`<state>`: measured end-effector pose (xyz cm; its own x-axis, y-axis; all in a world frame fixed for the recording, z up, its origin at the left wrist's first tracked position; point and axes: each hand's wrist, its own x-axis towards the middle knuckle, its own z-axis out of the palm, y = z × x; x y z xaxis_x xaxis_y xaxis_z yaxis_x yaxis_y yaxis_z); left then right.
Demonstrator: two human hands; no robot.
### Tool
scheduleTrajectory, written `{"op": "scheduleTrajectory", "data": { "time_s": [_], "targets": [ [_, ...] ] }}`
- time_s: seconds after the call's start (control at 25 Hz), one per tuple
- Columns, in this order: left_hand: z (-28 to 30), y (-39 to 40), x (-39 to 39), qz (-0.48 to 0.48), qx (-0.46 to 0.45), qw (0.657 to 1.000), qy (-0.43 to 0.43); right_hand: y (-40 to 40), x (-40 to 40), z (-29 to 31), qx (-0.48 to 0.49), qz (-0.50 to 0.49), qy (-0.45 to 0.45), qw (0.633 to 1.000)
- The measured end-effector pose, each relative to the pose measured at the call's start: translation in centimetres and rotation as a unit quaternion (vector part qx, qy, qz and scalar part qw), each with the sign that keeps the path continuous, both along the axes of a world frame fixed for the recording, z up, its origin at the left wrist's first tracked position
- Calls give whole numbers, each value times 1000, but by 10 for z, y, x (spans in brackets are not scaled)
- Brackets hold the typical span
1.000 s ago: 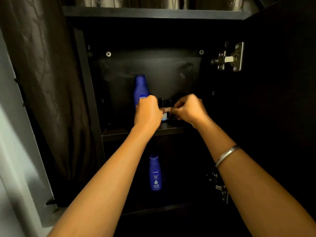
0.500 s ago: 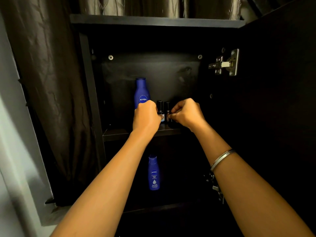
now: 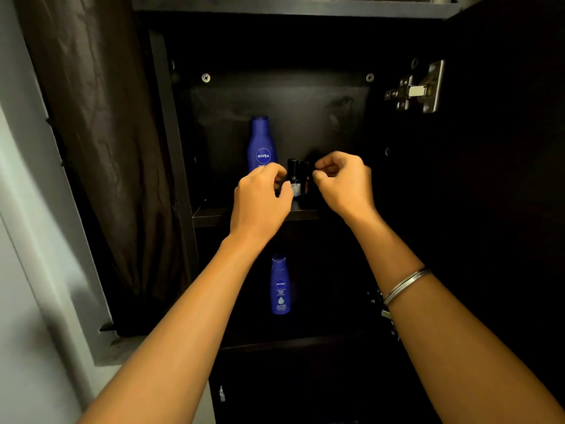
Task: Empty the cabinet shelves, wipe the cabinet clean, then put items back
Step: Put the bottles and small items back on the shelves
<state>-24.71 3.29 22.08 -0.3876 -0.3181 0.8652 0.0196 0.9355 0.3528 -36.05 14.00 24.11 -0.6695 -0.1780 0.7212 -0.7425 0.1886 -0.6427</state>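
Both my hands were at small dark bottles on upper shelf, right of tall blue bottle. Left hand curled by one; right hand curled; actual grip I couldn't tell. Second blue bottle stood on shelf below. Stage unclear: emptying or restocking.

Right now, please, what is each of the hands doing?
Left hand: fingers curled at a small dark bottle; grip cannot be told.
Right hand: curled beside the bottles; contents hidden.
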Motion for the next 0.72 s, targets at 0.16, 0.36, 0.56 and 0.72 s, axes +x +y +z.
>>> {"op": "scheduleTrajectory", "data": {
  "time_s": [0.16,0.36,0.56,0.72],
  "targets": [
    [-22,13,25,-6,-82,996,21,9,34,-16,5,-3,116,993],
    [-68,21,66,-58,-93,993,38,36,78,-54,14,-19,177,984],
    [-170,29,116,-156,13,987,-41,63,128,-139,63,-15,14,998],
    [-261,34,141,-184,86,970,-135,78,149,-232,141,-15,-113,984]
  ]
}}
